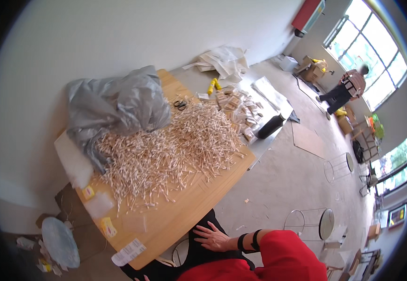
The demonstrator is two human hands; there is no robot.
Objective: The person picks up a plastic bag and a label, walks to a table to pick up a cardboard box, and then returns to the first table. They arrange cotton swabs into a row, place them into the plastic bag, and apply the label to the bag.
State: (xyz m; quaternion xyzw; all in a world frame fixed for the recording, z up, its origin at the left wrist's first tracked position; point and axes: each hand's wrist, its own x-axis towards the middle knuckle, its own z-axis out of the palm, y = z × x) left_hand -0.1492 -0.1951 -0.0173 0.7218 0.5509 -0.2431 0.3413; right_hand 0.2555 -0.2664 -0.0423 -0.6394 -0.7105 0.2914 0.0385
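Note:
My right hand (211,237) lies flat on my black-clothed thigh, fingers spread and holding nothing, beside the near edge of the wooden table (222,180). Of my left hand (142,278) only a sliver shows at the lower edge of the head view; its fingers are mostly hidden. A large heap of loose cotton swabs (175,150) covers the middle of the table. A crumpled grey plastic bag (114,100) lies over the heap's far left part. Black-handled scissors (180,105) rest at its far side. Neither hand touches the swabs.
Small packs of swabs (234,105), yellow tubes (213,86) and a black bottle (270,127) stand beyond the heap. A printed paper (128,253) and yellow packets (108,227) line the left edge. Round stools (326,224) stand right; another person (351,86) is near the window.

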